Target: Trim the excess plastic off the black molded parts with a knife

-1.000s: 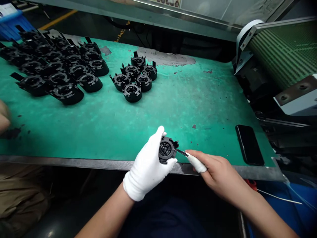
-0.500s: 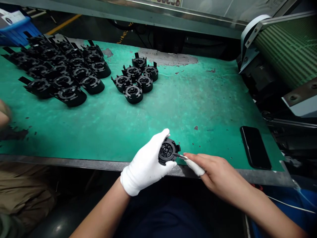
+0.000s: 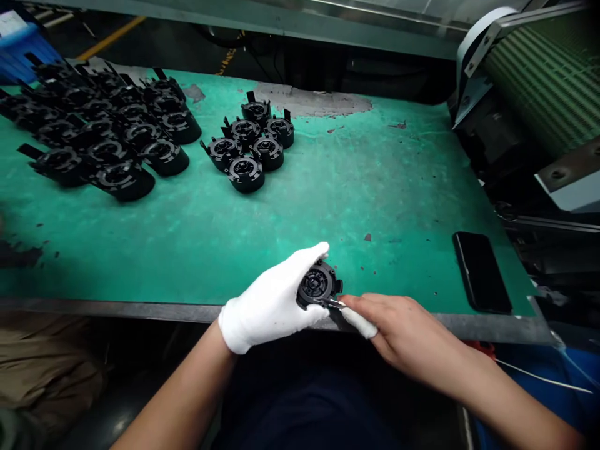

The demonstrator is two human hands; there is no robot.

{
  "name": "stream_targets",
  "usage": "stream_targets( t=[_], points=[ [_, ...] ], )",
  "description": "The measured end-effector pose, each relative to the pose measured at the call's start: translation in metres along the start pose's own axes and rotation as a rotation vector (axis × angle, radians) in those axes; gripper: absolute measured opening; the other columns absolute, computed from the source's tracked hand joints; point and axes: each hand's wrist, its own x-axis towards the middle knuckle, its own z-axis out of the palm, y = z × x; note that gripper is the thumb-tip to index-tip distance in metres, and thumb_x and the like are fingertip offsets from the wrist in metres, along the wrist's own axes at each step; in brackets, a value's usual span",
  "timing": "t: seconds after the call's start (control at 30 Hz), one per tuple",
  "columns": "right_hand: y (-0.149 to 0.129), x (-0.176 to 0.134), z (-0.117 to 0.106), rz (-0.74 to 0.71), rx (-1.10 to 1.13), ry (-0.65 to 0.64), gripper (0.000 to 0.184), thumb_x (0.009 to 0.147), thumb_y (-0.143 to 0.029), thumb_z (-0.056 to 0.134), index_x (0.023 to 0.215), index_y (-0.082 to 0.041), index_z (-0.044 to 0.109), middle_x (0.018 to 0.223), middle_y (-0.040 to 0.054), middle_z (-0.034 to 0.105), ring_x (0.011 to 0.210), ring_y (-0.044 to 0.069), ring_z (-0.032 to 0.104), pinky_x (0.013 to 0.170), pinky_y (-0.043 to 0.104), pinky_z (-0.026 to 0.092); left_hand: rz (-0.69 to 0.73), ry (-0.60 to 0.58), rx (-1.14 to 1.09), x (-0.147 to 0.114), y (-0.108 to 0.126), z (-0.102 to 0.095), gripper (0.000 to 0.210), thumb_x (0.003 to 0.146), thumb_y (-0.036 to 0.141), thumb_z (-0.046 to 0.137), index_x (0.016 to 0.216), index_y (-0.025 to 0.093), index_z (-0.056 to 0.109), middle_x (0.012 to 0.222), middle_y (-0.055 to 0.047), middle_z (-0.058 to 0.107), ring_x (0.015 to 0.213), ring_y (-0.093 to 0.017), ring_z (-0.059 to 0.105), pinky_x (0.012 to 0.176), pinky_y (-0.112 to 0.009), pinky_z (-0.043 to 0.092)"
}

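My left hand (image 3: pixel 276 300), in a white glove, is wrapped round a round black plastic part (image 3: pixel 316 282) over the table's front edge. The part's ringed face is turned up, and a small tab sticks out on its right side. My right hand (image 3: pixel 394 322) is bare except for a white cover on the thumb. Its fingers and thumb pinch a slim metal tool (image 3: pixel 334 303), whose exact kind I cannot make out. The tool's tip lies at the lower rim of the part, close to my left thumb.
Several similar black parts (image 3: pixel 246 172) stand in a small group on the green table (image 3: pixel 328 200), with a larger cluster (image 3: pixel 122 178) at the left. A black phone (image 3: pixel 482 272) lies at the right. Behind it is a green ribbed conveyor belt (image 3: pixel 548 81). A blue bin (image 3: pixel 25 50) stands far left.
The tool's tip has moved from the right side of the part's face down to its lower rim, my right hand shifting slightly left. My left hand keeps its hold.
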Motion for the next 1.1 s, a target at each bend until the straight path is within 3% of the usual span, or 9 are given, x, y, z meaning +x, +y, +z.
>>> stream_targets(
  t=[0.27, 0.53, 0.6, 0.7, 0.8, 0.87, 0.93, 1.1],
  points=[
    [-0.002, 0.004, 0.001, 0.030, -0.084, 0.057, 0.061, 0.082, -0.004, 0.043, 0.139, -0.023, 0.056, 0.117, 0.0080, 0.071, 0.101, 0.028, 0.069, 0.084, 0.042, 0.056, 0.039, -0.020, -0.007, 0.004, -0.001, -0.005, 0.085, 0.078, 0.030, 0.074, 0.153, 0.027, 0.033, 0.153, -0.007, 0.049, 0.139, -0.026, 0.050, 0.116, -0.043, 0.046],
    [0.001, 0.017, -0.025, -0.071, -0.018, -0.087, 0.052, 0.077, 0.000, 0.047, 0.114, -0.029, 0.069, 0.106, 0.0010, 0.076, 0.096, 0.022, 0.071, 0.080, 0.030, 0.050, 0.063, -0.048, -0.020, 0.007, -0.001, -0.008, 0.087, 0.073, 0.027, 0.078, 0.150, 0.029, 0.037, 0.150, -0.007, 0.052, 0.135, -0.028, 0.054, 0.114, -0.044, 0.048],
    [0.003, 0.014, -0.025, -0.067, 0.128, -0.055, 0.048, 0.081, -0.002, 0.047, 0.115, -0.029, 0.068, 0.108, 0.0006, 0.075, 0.098, 0.021, 0.069, 0.083, 0.030, 0.049, 0.021, 0.003, -0.022, 0.003, 0.001, 0.000, 0.081, 0.075, 0.030, 0.078, 0.146, 0.028, 0.041, 0.145, -0.007, 0.055, 0.132, -0.026, 0.057, 0.113, -0.042, 0.049],
    [-0.002, 0.002, -0.008, 0.039, 0.508, 0.038, 0.035, 0.091, -0.012, 0.045, 0.114, -0.029, 0.065, 0.106, 0.0005, 0.072, 0.097, 0.019, 0.066, 0.084, 0.029, 0.048, -0.103, 0.249, -0.002, -0.008, 0.007, 0.023, 0.081, 0.075, 0.038, 0.080, 0.144, 0.023, 0.040, 0.143, -0.011, 0.055, 0.133, -0.028, 0.055, 0.116, -0.045, 0.046],
    [-0.021, -0.010, 0.025, 0.254, 0.992, 0.037, 0.025, 0.093, -0.024, 0.045, 0.112, -0.026, 0.060, 0.083, -0.0015, 0.061, 0.069, 0.013, 0.055, 0.059, 0.023, 0.042, -0.210, 0.457, 0.039, -0.017, 0.011, 0.044, 0.088, 0.073, 0.039, 0.083, 0.145, 0.019, 0.036, 0.144, -0.016, 0.051, 0.137, -0.032, 0.050, 0.117, -0.050, 0.044],
    [-0.038, -0.012, 0.046, 0.396, 1.315, -0.039, 0.027, 0.091, -0.027, 0.046, 0.116, -0.025, 0.054, 0.074, -0.0050, 0.049, 0.055, 0.009, 0.040, 0.046, 0.019, 0.027, -0.240, 0.478, 0.044, -0.019, 0.012, 0.050, 0.088, 0.073, 0.040, 0.084, 0.144, 0.019, 0.037, 0.143, -0.016, 0.052, 0.136, -0.032, 0.051, 0.116, -0.050, 0.045],
    [-0.053, -0.009, 0.061, 0.474, 1.521, -0.082, 0.030, 0.089, -0.029, 0.048, 0.118, -0.024, 0.051, 0.072, -0.0067, 0.043, 0.051, 0.007, 0.032, 0.044, 0.019, 0.017, -0.260, 0.470, 0.037, -0.019, 0.012, 0.050, 0.086, 0.073, 0.045, 0.084, 0.142, 0.020, 0.040, 0.141, -0.015, 0.054, 0.133, -0.032, 0.054, 0.114, -0.049, 0.047],
    [-0.070, -0.002, 0.068, 0.453, 1.661, -0.054, 0.030, 0.089, -0.040, 0.056, 0.113, -0.024, 0.048, 0.069, -0.0088, 0.040, 0.049, 0.006, 0.027, 0.044, 0.019, 0.014, -0.308, 0.450, 0.042, -0.017, 0.014, 0.045, 0.083, 0.075, 0.046, 0.083, 0.141, 0.020, 0.041, 0.137, -0.013, 0.057, 0.127, -0.030, 0.058, 0.111, -0.049, 0.049]
  ],
)
